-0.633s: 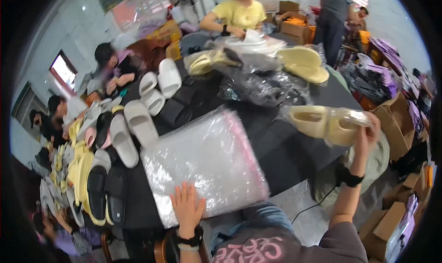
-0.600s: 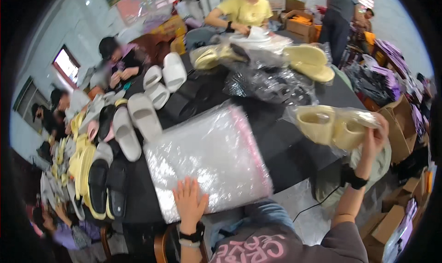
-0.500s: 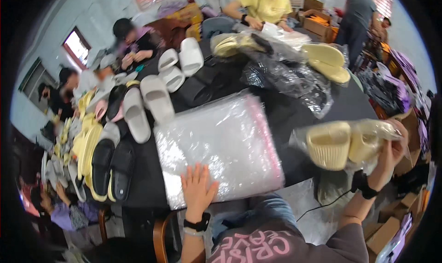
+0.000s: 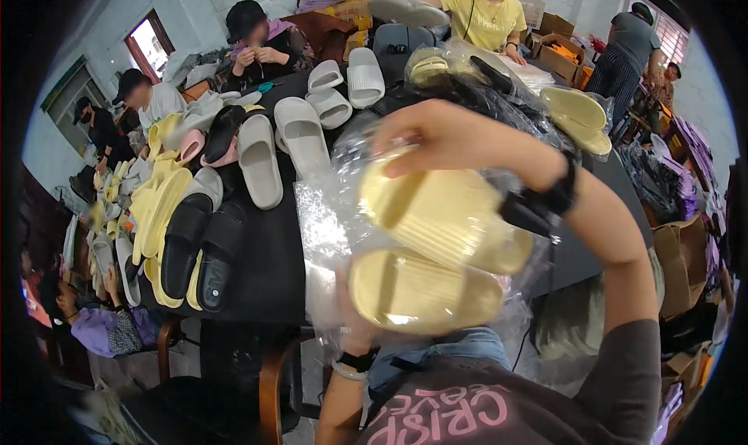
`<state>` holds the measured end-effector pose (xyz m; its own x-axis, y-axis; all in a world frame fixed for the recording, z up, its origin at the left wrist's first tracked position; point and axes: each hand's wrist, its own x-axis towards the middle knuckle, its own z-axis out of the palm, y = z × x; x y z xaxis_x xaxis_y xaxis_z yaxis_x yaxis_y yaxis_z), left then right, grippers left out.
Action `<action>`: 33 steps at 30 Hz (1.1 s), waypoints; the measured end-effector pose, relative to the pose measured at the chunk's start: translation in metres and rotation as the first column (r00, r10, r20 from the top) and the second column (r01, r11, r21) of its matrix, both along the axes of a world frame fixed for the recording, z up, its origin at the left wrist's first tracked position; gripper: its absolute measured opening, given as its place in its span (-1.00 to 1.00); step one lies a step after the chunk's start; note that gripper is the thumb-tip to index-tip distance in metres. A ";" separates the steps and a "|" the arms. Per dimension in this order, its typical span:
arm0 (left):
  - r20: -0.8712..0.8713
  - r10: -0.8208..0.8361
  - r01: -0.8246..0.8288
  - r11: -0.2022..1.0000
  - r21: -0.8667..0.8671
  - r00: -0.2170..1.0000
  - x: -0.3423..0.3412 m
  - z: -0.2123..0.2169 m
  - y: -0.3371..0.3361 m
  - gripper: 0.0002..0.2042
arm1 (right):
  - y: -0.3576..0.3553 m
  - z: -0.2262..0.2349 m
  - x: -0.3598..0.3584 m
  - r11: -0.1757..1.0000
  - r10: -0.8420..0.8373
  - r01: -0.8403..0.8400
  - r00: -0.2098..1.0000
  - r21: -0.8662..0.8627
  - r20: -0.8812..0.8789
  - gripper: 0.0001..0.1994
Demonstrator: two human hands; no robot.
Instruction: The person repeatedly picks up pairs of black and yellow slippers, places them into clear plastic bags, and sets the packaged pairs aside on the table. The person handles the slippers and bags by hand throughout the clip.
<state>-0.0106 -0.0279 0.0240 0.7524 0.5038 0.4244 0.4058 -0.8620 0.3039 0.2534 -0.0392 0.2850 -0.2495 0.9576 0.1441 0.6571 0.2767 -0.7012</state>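
A pair of pale yellow slippers [image 4: 425, 289] in a clear plastic bag hangs in front of me, soles turned up and sideways. My right hand [image 4: 425, 137] reaches across and is closed on the bag's upper left part by one slipper. My left hand [image 4: 354, 313] is low at the bag's left edge, its fingers hidden behind the plastic and blurred. Beneath lies a stack of flat clear bags [image 4: 318, 239] on the black table, largely covered by the slippers.
Grey slippers [image 4: 259, 165] and black slippers [image 4: 187, 239] stand to the left on the table. White slippers [image 4: 365, 77] are at the back. Bagged yellow slippers [image 4: 576, 118] lie at the far right beside crumpled plastic. Several people sit around; one in yellow [image 4: 483, 17] faces me.
My right hand has carried the bagged slippers from the right edge leftward over the stack. My left hand, spread flat on the stack before, is now behind the bag. The view has shifted.
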 end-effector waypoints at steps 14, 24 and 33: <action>-0.190 0.074 -0.091 0.992 -0.083 0.979 0.014 -0.004 -0.003 -0.38 | -0.073 -0.077 0.000 0.950 -0.243 0.107 0.843 0.294 0.479 -0.57; -0.129 0.049 -0.045 0.998 0.035 0.990 0.012 -0.012 0.001 -0.41 | -0.195 -0.176 -0.039 0.807 -0.583 0.586 0.769 0.074 0.262 -0.42; -0.136 -0.046 0.021 0.983 -0.180 0.990 0.010 0.006 0.005 -0.51 | -0.188 -0.229 -0.039 0.728 -0.683 0.674 0.729 0.129 0.045 -0.33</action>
